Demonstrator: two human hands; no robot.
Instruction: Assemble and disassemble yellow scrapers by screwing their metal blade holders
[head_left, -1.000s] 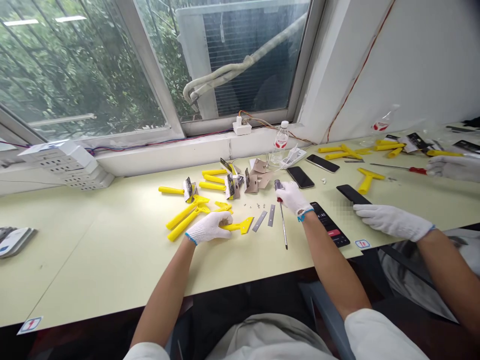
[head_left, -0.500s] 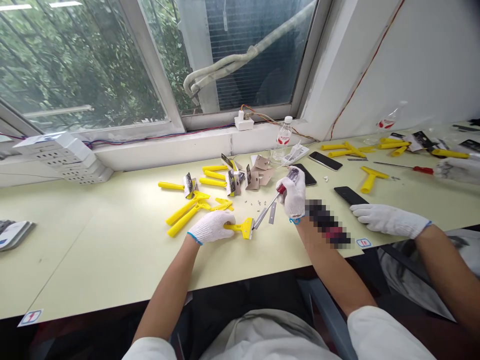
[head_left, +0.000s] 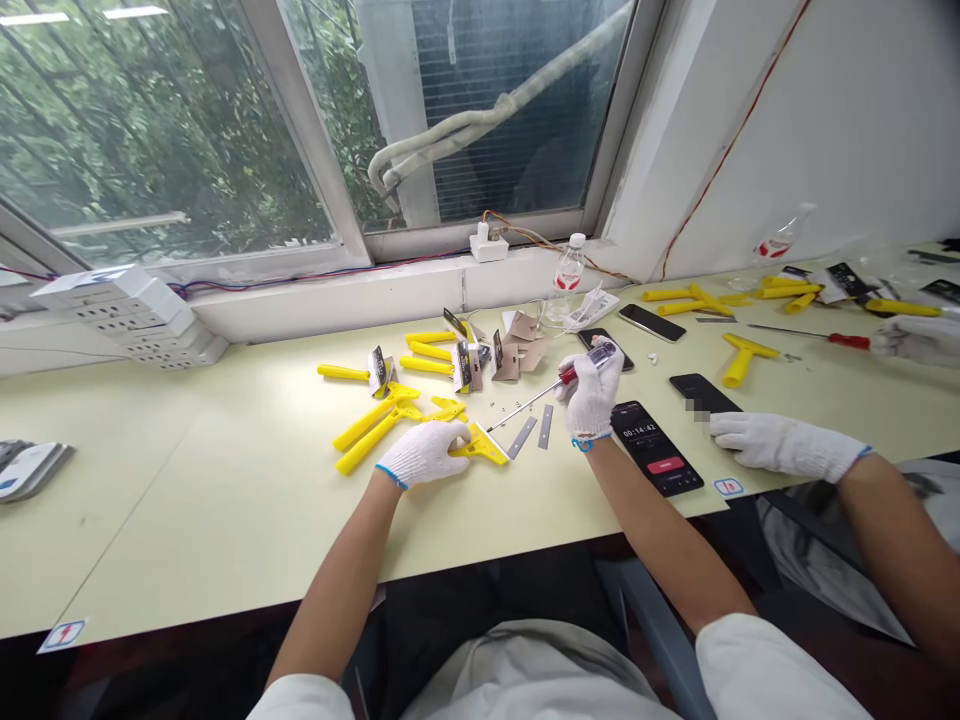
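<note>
My left hand point(head_left: 429, 453), in a white glove, is closed round the handle of a yellow scraper point(head_left: 486, 446) low over the table. Its wide head points right. In my gloved right hand point(head_left: 592, 397) is a screwdriver point(head_left: 525, 402) with a red and clear handle. The shaft slants down to the left, and its tip meets the upper edge of the scraper head. Two flat grey blades point(head_left: 523, 438) lie just right of the head. Small screws point(head_left: 517, 405) are scattered behind them.
Yellow scraper handles point(head_left: 371, 432) and carded scrapers point(head_left: 427, 365) lie behind my left hand. A phone point(head_left: 656, 450) with a running timer is beside my right forearm. A bottle point(head_left: 568, 278) stands at the back. At right, a co-worker's gloved hand point(head_left: 784, 442) rests by another phone point(head_left: 703, 392).
The screwdriver tip has moved left and up, from the head's right edge to its upper edge. The scraper head has turned slightly, and the second blade shows plainly now.
</note>
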